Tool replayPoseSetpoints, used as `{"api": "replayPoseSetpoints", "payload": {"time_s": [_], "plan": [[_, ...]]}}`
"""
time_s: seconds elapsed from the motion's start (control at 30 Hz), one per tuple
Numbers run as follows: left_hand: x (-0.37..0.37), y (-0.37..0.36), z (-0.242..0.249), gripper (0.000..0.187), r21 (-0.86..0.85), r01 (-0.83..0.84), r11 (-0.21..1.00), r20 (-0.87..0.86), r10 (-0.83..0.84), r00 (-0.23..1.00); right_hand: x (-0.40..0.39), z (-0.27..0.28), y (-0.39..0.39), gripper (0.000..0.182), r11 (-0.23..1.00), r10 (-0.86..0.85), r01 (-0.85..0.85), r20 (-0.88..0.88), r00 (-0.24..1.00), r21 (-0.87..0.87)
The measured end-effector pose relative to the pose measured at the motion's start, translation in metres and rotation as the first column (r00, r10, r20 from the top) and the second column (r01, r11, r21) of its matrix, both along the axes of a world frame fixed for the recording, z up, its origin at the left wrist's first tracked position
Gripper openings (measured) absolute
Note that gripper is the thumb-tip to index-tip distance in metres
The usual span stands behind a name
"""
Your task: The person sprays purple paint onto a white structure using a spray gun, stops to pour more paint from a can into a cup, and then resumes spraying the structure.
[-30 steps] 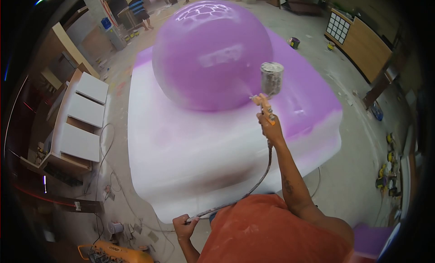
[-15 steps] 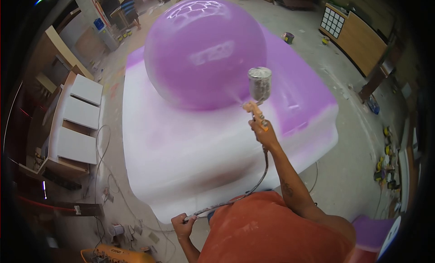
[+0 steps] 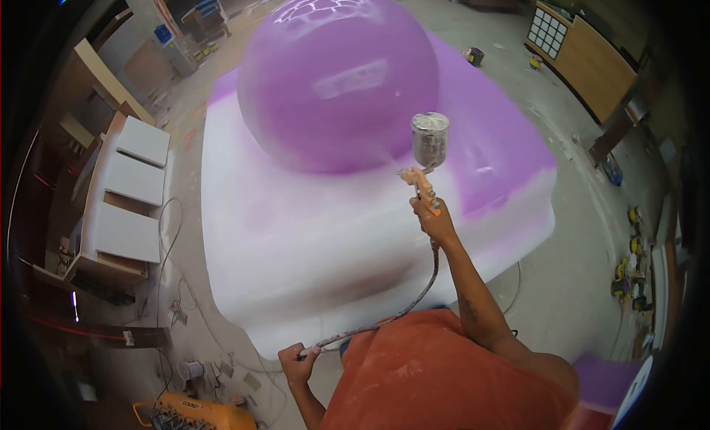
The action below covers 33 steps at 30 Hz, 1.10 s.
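My right hand (image 3: 432, 217) is wrapped round the handle of a spray gun (image 3: 420, 184) with a metal cup (image 3: 430, 140) on top. A faint mist leaves the nozzle toward the lower part of a large purple ball (image 3: 333, 97). The ball rests on a wide base (image 3: 296, 237), white in front and purple at the right and back left. Low in the view, my left hand (image 3: 298, 365) is closed on the air hose (image 3: 370, 326), which runs up to the gun.
White panels (image 3: 129, 232) lie on a cabinet at the left. An orange compressor (image 3: 200, 414) is at bottom left, with hoses across the floor. A wooden counter (image 3: 592, 67) stands at right, near scattered cans. A person (image 3: 209, 9) is in the far background.
The view has shifted slightly, so the ball appears a little higher. Both hands keep their holds, and the gun remains aimed at the ball's lower part.
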State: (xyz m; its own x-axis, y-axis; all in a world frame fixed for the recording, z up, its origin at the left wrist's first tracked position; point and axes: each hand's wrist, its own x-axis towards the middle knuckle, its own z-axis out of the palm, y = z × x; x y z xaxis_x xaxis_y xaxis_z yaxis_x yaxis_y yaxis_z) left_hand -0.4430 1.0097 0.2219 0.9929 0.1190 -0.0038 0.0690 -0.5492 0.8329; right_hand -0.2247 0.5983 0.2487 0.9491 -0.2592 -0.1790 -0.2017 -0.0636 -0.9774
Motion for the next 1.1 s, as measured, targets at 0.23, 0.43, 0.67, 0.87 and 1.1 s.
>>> {"api": "replayPoseSetpoints", "payload": {"time_s": [0.23,0.43,0.67,0.87,1.1], "plan": [[0.006,-0.005,-0.005,0.051,-0.004,0.032,0.999,-0.016,-0.032,0.999,0.017,-0.012,-0.077,0.029,0.940,-0.325,0.333,0.101,0.940,-0.076],[-0.010,0.013,-0.015,0.044,0.050,-0.156,0.987,0.015,0.155,0.988,-0.003,-0.024,-0.051,0.029,0.967,-0.229,0.235,0.067,0.971,-0.097],[-0.025,0.073,-0.012,0.040,-0.251,-0.551,0.796,0.149,0.594,0.791,-0.008,-0.038,0.075,0.031,0.990,0.104,-0.100,-0.036,0.994,0.096],[-0.034,0.091,-0.017,0.040,-0.312,-0.476,0.822,0.242,0.554,0.797,-0.007,-0.045,0.096,0.031,0.968,0.181,-0.172,-0.032,0.983,0.181],[-0.011,0.059,-0.041,0.041,-0.182,-0.367,0.912,0.208,0.400,0.893,-0.015,-0.068,0.017,0.031,0.988,-0.155,0.155,-0.048,0.987,-0.017]]}}
